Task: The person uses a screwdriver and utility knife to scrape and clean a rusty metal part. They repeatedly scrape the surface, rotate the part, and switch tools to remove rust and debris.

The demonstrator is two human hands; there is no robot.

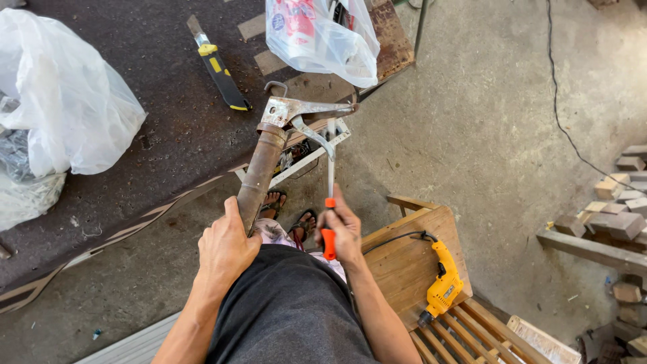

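My left hand [224, 246] grips the lower end of a rusty caulking gun [261, 168], whose tube slants up to a grey metal trigger frame [291, 111] by the table edge. My right hand [342, 232] is closed on the orange handle of a screwdriver [329, 232]. Its thin shaft [331, 162] points straight up and reaches the frame. My sandalled feet [290, 216] show on the concrete floor below the tools.
A dark worktable [155, 135] carries a yellow-and-black utility knife [219, 67] and white plastic bags [64, 94]; another bag [320, 34] lies at top centre. A yellow power drill [441, 283] lies on a wooden bench [411, 256] at my right. Wood offcuts [617, 209] lie at far right.
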